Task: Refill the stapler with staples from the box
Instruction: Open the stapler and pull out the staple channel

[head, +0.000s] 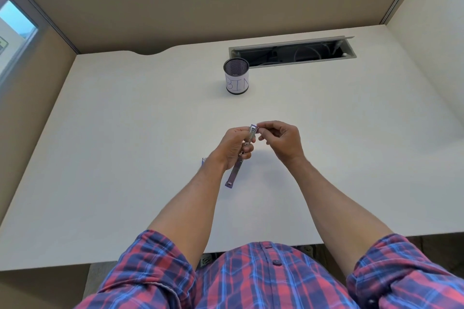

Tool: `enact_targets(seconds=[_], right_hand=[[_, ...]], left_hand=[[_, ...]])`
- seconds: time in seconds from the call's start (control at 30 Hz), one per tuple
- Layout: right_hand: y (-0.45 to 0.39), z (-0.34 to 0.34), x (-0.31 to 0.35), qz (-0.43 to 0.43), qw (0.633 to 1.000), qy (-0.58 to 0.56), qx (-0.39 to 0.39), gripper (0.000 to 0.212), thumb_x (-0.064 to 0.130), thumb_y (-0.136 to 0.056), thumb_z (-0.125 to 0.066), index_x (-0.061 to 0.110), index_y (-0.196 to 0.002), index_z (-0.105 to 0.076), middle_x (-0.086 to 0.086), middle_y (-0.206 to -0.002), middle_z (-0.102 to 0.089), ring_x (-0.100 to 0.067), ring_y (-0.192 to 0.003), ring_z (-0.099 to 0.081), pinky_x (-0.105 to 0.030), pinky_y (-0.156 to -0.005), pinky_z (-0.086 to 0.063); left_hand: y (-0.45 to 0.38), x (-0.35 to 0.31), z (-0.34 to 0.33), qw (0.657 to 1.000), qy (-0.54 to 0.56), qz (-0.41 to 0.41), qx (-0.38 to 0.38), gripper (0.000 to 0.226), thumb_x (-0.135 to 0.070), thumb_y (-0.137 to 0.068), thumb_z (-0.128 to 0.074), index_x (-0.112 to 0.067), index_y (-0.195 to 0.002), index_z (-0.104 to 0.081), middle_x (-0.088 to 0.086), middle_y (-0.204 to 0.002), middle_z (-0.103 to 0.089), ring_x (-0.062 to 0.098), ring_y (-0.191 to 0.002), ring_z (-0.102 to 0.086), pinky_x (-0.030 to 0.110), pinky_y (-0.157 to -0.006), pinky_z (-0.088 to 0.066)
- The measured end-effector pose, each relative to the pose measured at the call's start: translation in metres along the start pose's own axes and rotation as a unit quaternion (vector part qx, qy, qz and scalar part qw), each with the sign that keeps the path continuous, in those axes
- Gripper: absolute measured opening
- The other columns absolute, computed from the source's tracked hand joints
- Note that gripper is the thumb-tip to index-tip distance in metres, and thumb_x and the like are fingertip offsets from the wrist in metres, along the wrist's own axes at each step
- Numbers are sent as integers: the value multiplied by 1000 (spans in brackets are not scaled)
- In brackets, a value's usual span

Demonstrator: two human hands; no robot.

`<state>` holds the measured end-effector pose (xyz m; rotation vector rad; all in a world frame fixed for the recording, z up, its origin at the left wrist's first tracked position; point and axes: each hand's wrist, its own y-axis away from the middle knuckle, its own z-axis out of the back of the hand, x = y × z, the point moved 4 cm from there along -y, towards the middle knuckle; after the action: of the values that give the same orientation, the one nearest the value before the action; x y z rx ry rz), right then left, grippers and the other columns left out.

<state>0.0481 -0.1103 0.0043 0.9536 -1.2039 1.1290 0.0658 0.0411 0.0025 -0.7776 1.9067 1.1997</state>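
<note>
Head view: left hand (pixel 232 147) grips the opened stapler (pixel 244 152) above the desk (pixel 125 133); right hand (pixel 281 138) pinches at its tip (staples too small to see). A misaligned strip could spill or jam.

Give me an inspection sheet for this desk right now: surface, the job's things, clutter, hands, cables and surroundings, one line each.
Surface: white desk, with an open cable trough at the back.
Job's things: stapler held above the desk, opened out, its purple arm hanging down toward the person; a small blue-edged item, probably the staple box, mostly hidden behind the left wrist.
Clutter: mesh cup with a paper label reading BIN, standing upright near the trough.
Hands: left hand grips the stapler's middle; right hand pinches at its far tip.
Cables: loops visible inside the trough; none on the desk.
Surroundings: beige partition walls on three sides; person in a plaid shirt.
</note>
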Motion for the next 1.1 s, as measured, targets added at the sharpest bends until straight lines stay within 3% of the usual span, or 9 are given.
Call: enact_targets(seconds=[0.13, 0.3, 0.53, 0.7, 0.8, 0.9, 1.1], right_hand=[[1, 0, 2, 1, 1000, -16, 8, 23, 6, -87, -72, 27, -89, -81, 1, -84, -80, -17, -66, -73, -22, -58, -52], [1, -1, 3, 3, 999, -32, 11, 21, 7, -87, -73, 25, -91, -82, -1, -84, -80, -19, -67, -73, -26, -58, -53], [-1, -5, 2, -5, 999, -44, 18, 15, 4, -88, -75, 14, -96, -82, -4, -83, -80, -17, -66, -71, -25, -59, -53], [-1, -6, 3, -7, 999, -45, 26, 20, 0, -88, -75, 16, -97, -80, 4, -78, -79, -14, -65, -70, -24, -61, -53], [-2, -6, 3, -1, 999, -30, 30, 19, -3, -87, -74, 8, -102, -80, 7, -80, -78, -11, -66, -70, -23, -62, -55], [-4, -6, 3, 3, 999, -23, 35, 21, -5, -87, -73, 3, -106, -79, 1, -89, -77, -15, -68, -69, -27, -67, -57], [-5, -5, 1, -7, 999, -34, 36, 24, -4, -85, -75, 9, -105, -80, -13, -94, -79, -23, -73, -68, -31, -72, -57]], left_hand=[[2, -1, 0, 1000, 13, 11, 17, 37, -6, -70, -44, 0, -103, -61, 3, -79, -56, 16, -55, -34, 27, -51, -21], [0, 1, 4, 997, 76, 25, 18, 28, -8, -90, -42, 0, -105, -65, 7, -80, -54, 16, -52, -38, 24, -47, -27], [1, 2, 5, 995, 93, 10, 22, 25, -3, -96, -40, 0, -107, -62, 7, -79, -56, 16, -54, -45, 25, -48, -30], [0, 1, 5, 996, 81, 8, 21, 27, 1, -100, -38, 0, -110, -62, 8, -81, -55, 16, -61, -50, 28, -53, -34], [-1, 1, 5, 997, 69, -1, 25, 27, 1, -101, -38, -1, -108, -64, 9, -84, -57, 16, -66, -52, 28, -56, -41], [-2, 1, 6, 998, 55, -9, 31, 28, 0, -102, -40, -3, -105, -68, 7, -85, -64, 16, -70, -55, 31, -63, -48], [-5, 4, 9, 996, 90, -2, 24, 30, -1, -104, -42, -2, -111, -71, 11, -94, -63, 18, -79, -61, 39, -79, -61]])
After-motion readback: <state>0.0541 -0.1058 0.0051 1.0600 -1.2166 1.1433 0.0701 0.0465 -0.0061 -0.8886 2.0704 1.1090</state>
